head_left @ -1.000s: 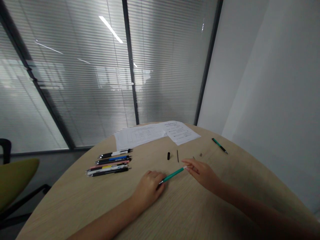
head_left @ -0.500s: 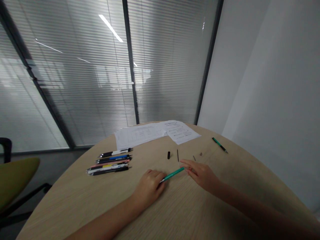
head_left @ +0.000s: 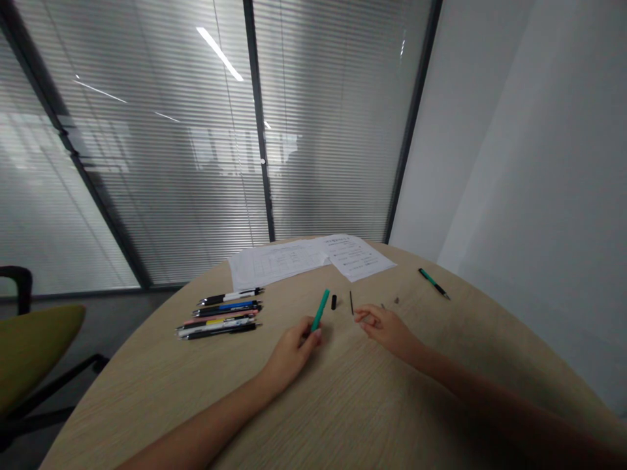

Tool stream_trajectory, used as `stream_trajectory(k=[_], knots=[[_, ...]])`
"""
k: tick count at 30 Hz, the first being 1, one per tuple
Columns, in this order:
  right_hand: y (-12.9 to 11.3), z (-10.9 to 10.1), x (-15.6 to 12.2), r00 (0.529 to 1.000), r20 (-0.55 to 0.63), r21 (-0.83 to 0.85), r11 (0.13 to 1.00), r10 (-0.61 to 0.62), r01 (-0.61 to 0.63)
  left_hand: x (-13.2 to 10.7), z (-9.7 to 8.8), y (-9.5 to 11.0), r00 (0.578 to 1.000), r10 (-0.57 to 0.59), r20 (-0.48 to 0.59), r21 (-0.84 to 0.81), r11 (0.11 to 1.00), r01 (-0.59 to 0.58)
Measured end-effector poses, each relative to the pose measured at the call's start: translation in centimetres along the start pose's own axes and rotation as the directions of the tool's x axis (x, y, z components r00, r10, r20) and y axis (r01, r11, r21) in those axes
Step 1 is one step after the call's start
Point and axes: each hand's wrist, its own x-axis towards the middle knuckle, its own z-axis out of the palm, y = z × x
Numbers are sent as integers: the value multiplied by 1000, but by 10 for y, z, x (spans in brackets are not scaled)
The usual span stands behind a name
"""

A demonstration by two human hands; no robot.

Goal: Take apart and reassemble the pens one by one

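My left hand [head_left: 292,349] is closed on a green pen barrel [head_left: 321,309], which stands tilted up and away from me. My right hand [head_left: 385,326] rests just to the right, its fingertips pinched together on something too small to name. Beyond the hands, a small black cap [head_left: 334,301] and a thin dark refill [head_left: 351,302] lie on the round wooden table [head_left: 343,418]. Tiny parts [head_left: 396,301] lie past my right hand.
A row of several pens [head_left: 220,314] lies to the left. Printed paper sheets [head_left: 308,258] sit at the table's far edge. Another green pen [head_left: 434,284] lies at the far right. A chair with an olive seat [head_left: 29,352] stands at the left. Glass partitions with blinds stand behind.
My left hand has swung the green barrel upright, away from my right hand. My right hand has let go of its end and pulled back slightly, fingers pinched.
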Motion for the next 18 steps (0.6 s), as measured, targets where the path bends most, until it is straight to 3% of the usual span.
stream_trajectory(k=[7, 11, 18], knots=[[-12, 12, 24, 998, -67, -82, 996, 15, -21, -1, 0, 4, 996, 59, 61, -191, 981, -46], [-19, 22, 35, 993, -116, -141, 989, 21, -37, -3, -1, 6, 990, 112, 86, -180, 979, -95], [-21, 33, 44, 991, -127, -170, 984, 27, -49, -2, -1, 5, 993, 92, 68, -116, 990, -83]])
